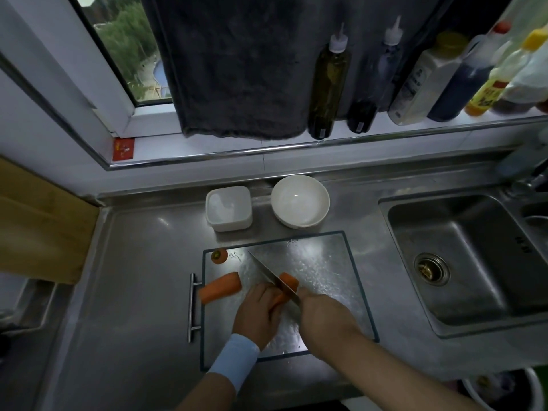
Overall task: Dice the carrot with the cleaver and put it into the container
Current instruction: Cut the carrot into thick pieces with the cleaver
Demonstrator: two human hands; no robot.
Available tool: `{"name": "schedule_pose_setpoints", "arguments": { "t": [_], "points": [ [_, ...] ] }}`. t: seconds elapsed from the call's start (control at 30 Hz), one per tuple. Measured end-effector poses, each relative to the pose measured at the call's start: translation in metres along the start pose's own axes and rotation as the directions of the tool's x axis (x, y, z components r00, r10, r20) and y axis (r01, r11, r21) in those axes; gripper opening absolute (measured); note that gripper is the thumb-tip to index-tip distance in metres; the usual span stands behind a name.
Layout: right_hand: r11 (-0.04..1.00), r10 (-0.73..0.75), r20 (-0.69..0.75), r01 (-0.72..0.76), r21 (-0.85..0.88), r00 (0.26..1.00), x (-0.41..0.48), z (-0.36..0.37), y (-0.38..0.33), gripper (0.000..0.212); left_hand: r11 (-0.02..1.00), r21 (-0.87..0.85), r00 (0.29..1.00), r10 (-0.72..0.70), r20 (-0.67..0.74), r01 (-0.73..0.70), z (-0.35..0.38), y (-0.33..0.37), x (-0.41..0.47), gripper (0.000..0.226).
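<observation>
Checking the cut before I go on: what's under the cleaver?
A carrot piece lies under the cleaver on the board. The left hand covers its near end, so its full length is hidden.

Dim, grainy view with white glare on the steel cutting board (320, 262), daylight at the window (127, 48), edges bowed and soft

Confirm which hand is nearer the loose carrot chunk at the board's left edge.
Left. The left hand, holding the carrot being cut, sits just right of the loose carrot chunk; the right hand grips the cleaver farther right, beyond the left hand.
</observation>
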State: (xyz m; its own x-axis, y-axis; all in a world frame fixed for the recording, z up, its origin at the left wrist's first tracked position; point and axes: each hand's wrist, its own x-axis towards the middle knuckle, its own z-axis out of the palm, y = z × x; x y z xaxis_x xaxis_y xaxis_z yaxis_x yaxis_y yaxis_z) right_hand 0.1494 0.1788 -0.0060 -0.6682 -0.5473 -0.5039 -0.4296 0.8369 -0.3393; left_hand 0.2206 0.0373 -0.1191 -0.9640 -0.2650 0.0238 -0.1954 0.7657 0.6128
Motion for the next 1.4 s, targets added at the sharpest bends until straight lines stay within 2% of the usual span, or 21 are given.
{"name": "schedule_pose_setpoints", "arguments": {
  "t": [0.3,0.7,0.8,0.97,1.23,1.4],
  "points": [
    [0.993,0.003,-0.025,0.0,0.115,1.0,0.022,0.024,0.014,0.042,0.999,-0.002,0.999,-0.032,0.002,0.032,0.003,-0.003,0.001,0.019],
    [0.995,-0.02,-0.053,0.025,0.093,0.998,0.027,0.038,0.018,0.033,1.0,-0.016,1.0,0.009,-0.006,-0.009,0.0,-0.003,0.001,0.019],
    [0.996,-0.02,-0.067,0.026,0.087,0.998,0.014,0.041,0.028,0.023,1.0,-0.021,1.0,-0.008,-0.016,0.008,-0.001,0.0,0.0,0.021],
    [0.997,-0.022,-0.055,0.026,0.068,0.998,0.007,0.037,0.027,0.021,0.999,-0.013,0.999,-0.033,0.01,0.033,-0.003,0.003,-0.002,0.022],
    [1.0,0.004,-0.08,-0.006,-0.023,0.997,-0.008,0.023,0.004,0.04,1.0,0.001,1.0,-0.025,0.006,0.025,-0.005,0.004,-0.004,0.018],
    [0.999,0.013,-0.063,-0.015,-0.038,0.998,-0.024,0.02,-0.001,0.048,1.0,-0.006,1.0,-0.023,-0.016,0.023,-0.004,0.003,-0.005,0.025]
  ]
}}
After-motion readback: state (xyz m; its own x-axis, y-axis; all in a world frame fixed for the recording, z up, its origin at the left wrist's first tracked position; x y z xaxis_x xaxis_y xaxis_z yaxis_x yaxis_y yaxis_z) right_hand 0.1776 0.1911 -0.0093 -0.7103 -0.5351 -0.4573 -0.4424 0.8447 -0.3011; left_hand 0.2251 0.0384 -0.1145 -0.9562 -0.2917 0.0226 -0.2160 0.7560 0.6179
